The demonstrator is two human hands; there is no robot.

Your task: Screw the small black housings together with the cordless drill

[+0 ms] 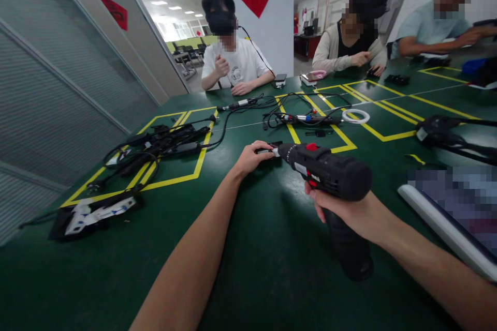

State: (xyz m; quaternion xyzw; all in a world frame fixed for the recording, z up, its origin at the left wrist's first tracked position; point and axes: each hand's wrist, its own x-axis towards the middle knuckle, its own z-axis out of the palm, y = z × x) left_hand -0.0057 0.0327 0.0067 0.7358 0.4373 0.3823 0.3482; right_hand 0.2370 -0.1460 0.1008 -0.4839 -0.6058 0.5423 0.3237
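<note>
Drill: a black cordless drill (330, 173) with red trim is held above the green table (272, 269), near the middle of the view, its nose pointing left and away from the wearer.
Right hand: the right hand (345, 212) is wrapped around the drill's grip from below, fingers closed tight on it; the lower part of the handle and its base are seen beneath the wrist.
Left hand: the left hand (250, 158) is closed at the drill's nose, its fingertips pinched on the metal bit (267, 151) that sticks out of the chuck.
Table markings: yellow tape lines (202, 158) are laid out as boxes across the tabletop.
Cables: a heap of black cables and adapters (163, 142) is seen in the left box, well apart from the drill.
Left edge: a black and white flat item (97, 212) lies near the table's left edge; what it is cannot be told.
Beyond the drill: a white ring (355, 116) lies next to a second tangle of cords and tools (298, 116).
Right side: a pale tube (442, 230) lies along a blurred patch.
Other people: three people are seated at the far side, one in a white shirt (240, 64) opposite, each with hands at the table.
</note>
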